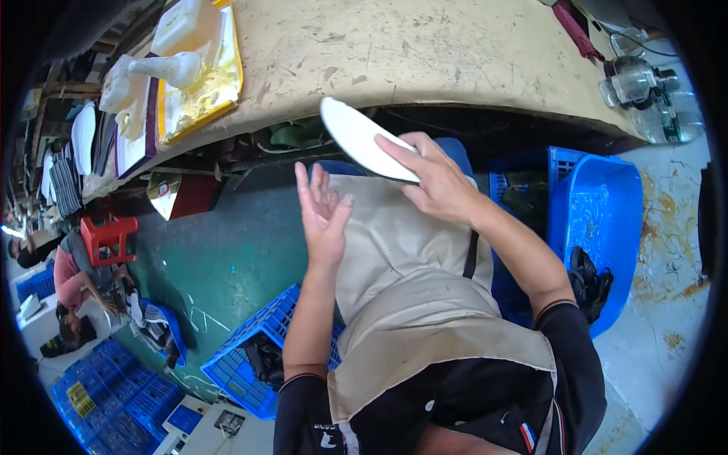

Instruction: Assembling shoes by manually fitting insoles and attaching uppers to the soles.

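Head view, looking down over a seated person in a beige apron (pixel 409 280). The right hand (pixel 440 182) grips a white shoe insole (pixel 360 136) by its near end, fingers laid over the top face and closed on it; the insole is held in the air above the lap, just below the front edge of the worktop (pixel 425 53), its far end tilted up toward that edge. The left hand (pixel 324 216) is open and holds nothing, fingers spread and pointing upward, palm turned toward the insole; it is near the insole but does not touch it. On the worktop, upper left, a yellow tray (pixel 227 83) carries a white plastic container (pixel 180 26) and pale, glossy residue; a white brush-like tool (pixel 163 68) lies just beside it. At the far right of the worktop stand clear plastic bottles (pixel 637 83). Below, on the green floor (pixel 220 250), 1 blue plastic crate (pixel 243 356) sits to the person's left and 1 blue plastic basket (pixel 599 205) to the right, with dark items at its lower edge. At the left margin are a red stool (pixel 110 235), another person seated low (pixel 76 284), and more blue crates (pixel 106 394).
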`<act>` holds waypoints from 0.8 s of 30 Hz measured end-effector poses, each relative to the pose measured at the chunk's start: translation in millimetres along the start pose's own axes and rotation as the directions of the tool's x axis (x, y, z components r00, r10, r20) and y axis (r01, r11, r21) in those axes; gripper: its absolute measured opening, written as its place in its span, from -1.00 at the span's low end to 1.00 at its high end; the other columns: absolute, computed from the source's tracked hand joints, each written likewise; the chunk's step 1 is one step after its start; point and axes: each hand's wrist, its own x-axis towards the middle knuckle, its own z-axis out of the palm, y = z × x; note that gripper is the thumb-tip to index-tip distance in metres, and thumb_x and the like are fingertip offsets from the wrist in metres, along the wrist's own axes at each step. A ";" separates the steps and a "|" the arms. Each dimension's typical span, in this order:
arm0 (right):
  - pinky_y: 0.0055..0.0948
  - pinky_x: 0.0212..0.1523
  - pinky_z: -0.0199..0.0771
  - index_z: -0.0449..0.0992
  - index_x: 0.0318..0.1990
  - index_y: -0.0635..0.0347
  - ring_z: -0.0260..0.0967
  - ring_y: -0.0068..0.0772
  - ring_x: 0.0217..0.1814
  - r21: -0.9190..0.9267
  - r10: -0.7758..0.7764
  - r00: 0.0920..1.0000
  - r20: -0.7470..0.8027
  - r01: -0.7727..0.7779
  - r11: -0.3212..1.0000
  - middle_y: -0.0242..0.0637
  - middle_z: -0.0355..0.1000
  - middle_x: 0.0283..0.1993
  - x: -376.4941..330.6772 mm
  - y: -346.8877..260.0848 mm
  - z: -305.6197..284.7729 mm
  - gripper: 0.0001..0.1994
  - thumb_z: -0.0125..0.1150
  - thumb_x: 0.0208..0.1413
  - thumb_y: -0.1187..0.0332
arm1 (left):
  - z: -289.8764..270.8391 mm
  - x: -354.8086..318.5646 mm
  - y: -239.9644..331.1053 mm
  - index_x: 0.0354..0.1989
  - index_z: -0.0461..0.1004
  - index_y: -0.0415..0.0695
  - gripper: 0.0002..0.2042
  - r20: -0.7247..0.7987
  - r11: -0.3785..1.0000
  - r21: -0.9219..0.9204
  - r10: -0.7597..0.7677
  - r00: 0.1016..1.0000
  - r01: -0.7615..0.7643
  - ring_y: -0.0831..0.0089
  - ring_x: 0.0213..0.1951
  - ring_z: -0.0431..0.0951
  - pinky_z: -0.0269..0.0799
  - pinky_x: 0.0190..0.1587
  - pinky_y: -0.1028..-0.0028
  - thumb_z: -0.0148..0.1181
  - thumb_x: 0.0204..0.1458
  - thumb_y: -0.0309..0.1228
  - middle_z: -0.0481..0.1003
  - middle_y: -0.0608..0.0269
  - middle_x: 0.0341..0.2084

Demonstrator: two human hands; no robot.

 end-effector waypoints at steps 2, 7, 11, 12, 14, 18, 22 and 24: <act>-0.36 0.02 0.35 0.34 0.39 -0.07 0.32 -0.18 -0.05 -0.146 -0.097 0.995 -0.012 0.094 0.985 -0.11 0.33 0.14 3.2 -4.1 1.7 -0.32 0.16 0.01 0.52 | 2.7 0.3 8.3 0.56 -0.29 -0.01 -0.08 -0.004 1.000 0.014 0.004 1.000 -0.004 0.11 0.42 0.14 0.12 0.36 0.30 0.09 0.06 -0.70 -0.03 -0.21 0.46; -0.27 0.01 0.33 0.31 0.41 -0.17 0.27 -0.12 -0.08 -0.341 -0.175 0.976 0.128 0.209 0.917 -0.06 0.27 0.16 5.5 -17.6 24.1 -0.30 0.14 0.03 0.51 | -6.1 6.0 18.7 0.55 -0.22 0.05 -0.06 0.117 0.992 -0.118 0.068 0.991 -0.054 0.11 0.43 0.11 0.09 0.40 0.23 0.09 0.00 -0.73 0.06 -0.10 0.42; -0.25 0.00 0.31 0.31 0.40 -0.15 0.25 -0.14 -0.10 -0.340 -0.137 0.988 0.067 0.152 0.928 -0.05 0.26 0.17 -3.7 -21.8 30.0 -0.31 0.13 0.04 0.50 | 8.3 4.9 12.0 0.54 -0.14 0.09 -0.14 0.083 0.892 -0.447 -0.035 0.996 0.068 0.11 0.40 0.17 0.11 0.40 0.18 -0.04 0.02 -0.73 0.14 0.02 0.39; -0.25 0.00 0.31 0.31 0.40 -0.15 0.25 -0.14 -0.10 -0.340 -0.136 0.988 0.067 0.151 0.928 -0.05 0.26 0.17 -6.5 -23.2 32.2 -0.31 0.13 0.04 0.50 | 9.8 5.8 13.3 0.54 -0.14 0.09 -0.14 0.083 0.892 -0.446 -0.036 0.996 0.070 0.11 0.40 0.17 0.11 0.40 0.18 -0.04 0.02 -0.73 0.14 0.02 0.39; -0.23 0.06 0.30 0.32 0.40 -0.15 0.26 -0.11 -0.04 -0.315 -0.082 0.996 0.028 0.087 0.945 -0.04 0.24 0.20 -13.1 -24.8 42.1 -0.29 0.15 0.01 0.55 | 12.1 7.5 17.0 0.53 -0.12 0.10 -0.21 0.062 0.802 -0.586 -0.099 0.993 0.116 0.13 0.39 0.20 0.12 0.41 0.17 -0.06 0.09 -0.68 0.16 0.04 0.39; -0.20 0.10 0.28 0.33 0.39 -0.14 0.26 -0.08 0.03 -0.328 -0.053 0.998 -0.024 0.042 0.944 -0.04 0.22 0.22 -14.3 -25.8 53.6 -0.27 0.17 -0.02 0.59 | 12.6 5.0 13.9 0.52 -0.08 0.11 -0.32 0.065 0.666 -0.727 -0.174 0.983 0.166 0.16 0.37 0.24 0.14 0.41 0.15 -0.11 0.21 -0.58 0.17 0.08 0.38; -0.22 0.06 0.26 0.35 0.38 -0.13 0.24 -0.10 0.00 -0.447 -0.133 0.989 -0.068 0.089 0.890 -0.04 0.21 0.22 -9.7 -26.7 57.9 -0.29 0.16 -0.02 0.58 | 13.8 -2.3 4.1 0.51 -0.05 0.13 -0.44 0.113 0.600 -0.771 -0.203 0.973 0.214 0.20 0.36 0.26 0.16 0.41 0.11 -0.17 0.35 -0.43 0.17 0.10 0.39; -0.23 0.04 0.25 0.35 0.37 -0.12 0.23 -0.11 -0.02 -0.466 -0.151 0.985 -0.078 0.098 0.880 -0.05 0.21 0.23 -10.0 -26.9 58.0 -0.30 0.15 -0.02 0.58 | 16.2 -5.2 5.9 0.50 -0.01 0.08 -0.47 0.118 0.627 -0.747 -0.201 0.973 0.220 0.19 0.35 0.28 0.16 0.42 0.08 -0.17 0.36 -0.34 0.21 0.11 0.38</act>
